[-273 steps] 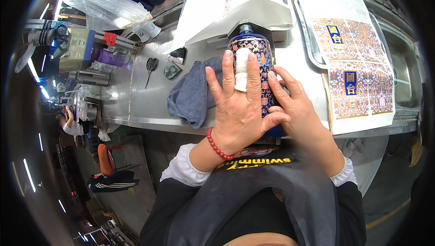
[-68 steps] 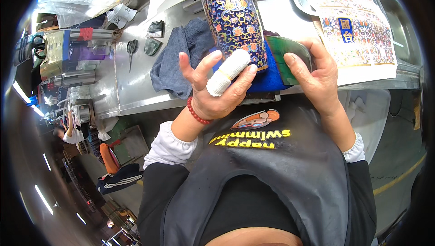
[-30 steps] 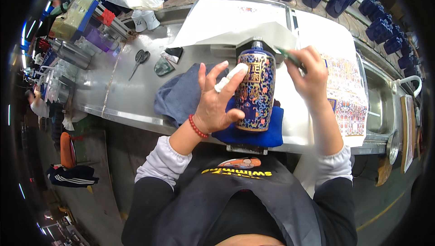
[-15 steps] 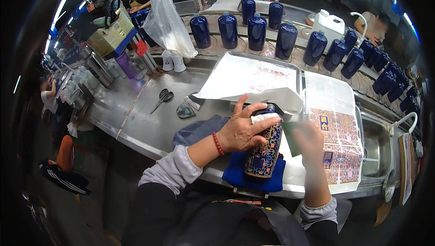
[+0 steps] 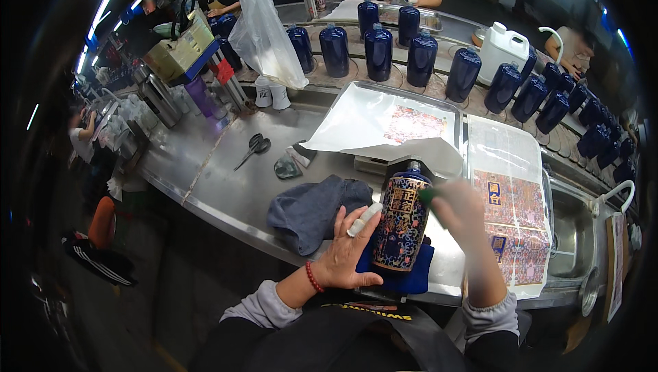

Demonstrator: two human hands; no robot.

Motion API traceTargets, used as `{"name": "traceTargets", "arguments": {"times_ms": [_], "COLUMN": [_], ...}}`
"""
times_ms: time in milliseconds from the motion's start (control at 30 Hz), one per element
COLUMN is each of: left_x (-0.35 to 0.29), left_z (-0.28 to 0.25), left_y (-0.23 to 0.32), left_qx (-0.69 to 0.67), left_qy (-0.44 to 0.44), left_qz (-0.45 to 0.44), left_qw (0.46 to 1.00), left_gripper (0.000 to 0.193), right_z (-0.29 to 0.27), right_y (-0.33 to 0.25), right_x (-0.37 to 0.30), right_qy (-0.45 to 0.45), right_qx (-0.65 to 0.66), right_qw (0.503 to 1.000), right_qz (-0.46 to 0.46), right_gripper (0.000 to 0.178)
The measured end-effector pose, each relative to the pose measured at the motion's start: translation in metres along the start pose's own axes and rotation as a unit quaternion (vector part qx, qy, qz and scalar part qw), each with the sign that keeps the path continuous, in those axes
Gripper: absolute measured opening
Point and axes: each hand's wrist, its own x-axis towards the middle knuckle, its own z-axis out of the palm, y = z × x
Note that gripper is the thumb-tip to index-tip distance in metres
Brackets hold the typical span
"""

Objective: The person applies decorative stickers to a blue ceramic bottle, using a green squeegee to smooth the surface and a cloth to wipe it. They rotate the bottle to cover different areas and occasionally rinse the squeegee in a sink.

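A dark blue bottle [image 5: 401, 224] covered in a colourful floral pattern with gold-framed panels leans back on a folded blue cloth [image 5: 417, 277]. At its left side is my left hand [image 5: 346, 255], fingers spread, thumb toward the bottle's base; white wrapping covers a finger. Whether the fingertips touch the glass I cannot tell. My right hand [image 5: 460, 211], smeared by motion, holds a green flat scraper [image 5: 427, 197] against or close to the bottle's upper right side. A grey cloth [image 5: 319, 211] lies crumpled left of the bottle.
Printed floral sheets [image 5: 510, 224] lie at right, before a sink [image 5: 576, 242]. Behind the bottle, a tray [image 5: 449, 108] carries white paper [image 5: 363, 122]. Scissors [image 5: 255, 147] lie on the metal table [image 5: 219, 183]. Plain blue bottles [image 5: 378, 53] line the belt; co-workers sit beyond.
My left hand has left the bottle's neck and moved down to its lower left side. The bottle has turned, showing gold-framed panels. The green scraper has moved up toward the bottle's shoulder.
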Motion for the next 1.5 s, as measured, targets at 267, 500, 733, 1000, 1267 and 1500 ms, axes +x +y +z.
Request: {"name": "traceTargets", "arguments": {"times_ms": [267,500,733,1000,1267,1500], "left_x": [0.004,0.010,0.012,0.014,0.016,0.010], "left_z": [0.001,0.002,0.001,0.003,0.002,0.013], "left_y": [0.013,0.021,0.025,0.026,0.027,0.016], "left_qx": [0.117,0.114,0.138,0.127,0.135,0.112], "left_qy": [0.051,0.068,0.036,0.064,0.070,0.028], "left_qz": [-0.028,-0.042,-0.050,-0.059,-0.043,-0.086], "left_qw": [0.991,0.990,0.988,0.988,0.987,0.990], "left_gripper": [0.104,0.109,0.113,0.112,0.115,0.122], "right_z": [0.003,0.001,0.007,0.007,0.008,0.000], "right_y": [0.002,0.000,0.021,0.028,0.025,0.017], "right_x": [-0.015,-0.028,-0.031,-0.024,-0.010,-0.024], "right_qy": [-0.122,-0.199,-0.060,0.017,0.102,-0.137], "right_qx": [0.045,-0.026,-0.109,-0.194,-0.025,0.139], "right_qw": [0.990,0.962,0.958,0.955,0.994,0.980], "right_qz": [-0.054,-0.184,-0.259,-0.223,-0.030,0.037], "right_gripper": [0.023,0.029,0.030,0.028,0.028,0.029]}}
